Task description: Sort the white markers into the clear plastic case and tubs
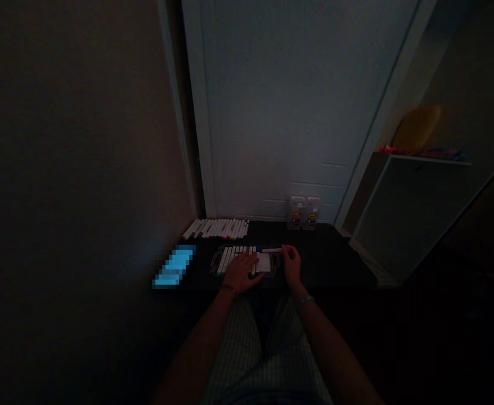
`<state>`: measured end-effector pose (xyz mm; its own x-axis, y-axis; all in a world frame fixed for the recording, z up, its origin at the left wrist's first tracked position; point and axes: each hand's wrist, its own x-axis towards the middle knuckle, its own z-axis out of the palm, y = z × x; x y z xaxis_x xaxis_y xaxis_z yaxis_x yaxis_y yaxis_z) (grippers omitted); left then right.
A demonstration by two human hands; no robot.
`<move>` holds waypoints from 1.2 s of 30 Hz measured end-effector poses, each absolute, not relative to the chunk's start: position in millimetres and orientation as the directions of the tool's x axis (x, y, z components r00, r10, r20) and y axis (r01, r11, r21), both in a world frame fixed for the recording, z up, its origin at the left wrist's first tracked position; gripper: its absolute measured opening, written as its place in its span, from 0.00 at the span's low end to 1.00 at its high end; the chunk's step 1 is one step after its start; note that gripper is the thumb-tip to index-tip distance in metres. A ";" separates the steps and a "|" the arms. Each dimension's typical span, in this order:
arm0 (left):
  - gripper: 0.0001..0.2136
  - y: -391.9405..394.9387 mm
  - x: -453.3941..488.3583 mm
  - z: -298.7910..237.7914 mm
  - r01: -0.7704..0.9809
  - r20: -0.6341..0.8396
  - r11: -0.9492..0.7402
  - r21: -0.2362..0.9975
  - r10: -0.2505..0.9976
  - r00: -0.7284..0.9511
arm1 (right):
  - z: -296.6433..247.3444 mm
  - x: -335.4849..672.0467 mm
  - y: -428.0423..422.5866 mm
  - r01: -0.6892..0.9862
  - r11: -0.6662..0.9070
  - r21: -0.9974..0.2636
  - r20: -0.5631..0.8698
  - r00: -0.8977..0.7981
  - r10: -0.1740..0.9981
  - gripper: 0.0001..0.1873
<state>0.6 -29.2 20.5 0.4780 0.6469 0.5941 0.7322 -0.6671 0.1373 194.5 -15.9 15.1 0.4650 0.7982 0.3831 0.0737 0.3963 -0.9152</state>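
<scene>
A clear plastic marker case [274, 263] lies flat before me on the dark tabletop, with several white markers [227, 260] side by side in its left part and a white panel [265, 262] showing at the right. My left hand [242, 271] rests over the markers, palm down, fingers spread. Just right of the case, my right hand [291, 262] pinches one end of a white marker [272, 250], which is held sideways, pointing left across the case's upper right. Its other end looks blue, though the dim light leaves this unsure.
More white markers [216, 228] lie in a row at the table's back left. Two clear containers with labels [303, 214] stand at the back right. A glowing, pixelated screen [174, 266] is at the left edge. A white door [272, 112] rises behind the dark table [335, 259].
</scene>
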 end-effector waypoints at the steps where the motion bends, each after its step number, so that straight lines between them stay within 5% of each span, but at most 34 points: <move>1: 0.22 -30.0 0.7 20.5 0.728 0.585 -0.671 0.138 0.649 0.487 | 15.3 193.6 -16.5 0.077 0.399 -0.914 0.391 0.441 0.808 0.18; 9: 0.19 -28.7 0.6 15.0 0.732 0.560 -0.660 0.167 0.675 0.481 | 9.8 179.2 -21.3 0.315 0.430 -0.846 0.450 -0.013 0.893 0.14; 20: 0.22 -27.1 0.0 15.1 0.730 0.564 -0.663 0.166 0.671 0.481 | 6.6 182.6 -19.0 0.710 0.250 -0.659 0.524 0.195 0.829 0.13; 29: 0.23 -28.0 -0.5 15.4 0.730 0.557 -0.664 0.160 0.672 0.488 | 4.3 175.7 -17.6 0.816 0.313 -0.486 0.544 0.003 0.839 0.19; 36: 0.29 -19.7 -3.9 9.8 0.716 0.553 -0.679 0.161 0.663 0.505 | 2.5 175.1 -11.5 0.795 0.370 -0.481 0.498 -0.100 0.862 0.18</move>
<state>-3.9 -19.7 9.8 0.5046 0.6629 0.5532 0.7157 -0.6795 0.1614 175.1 -11.5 2.5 -0.0999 0.8616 0.4976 0.7948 0.3699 -0.4810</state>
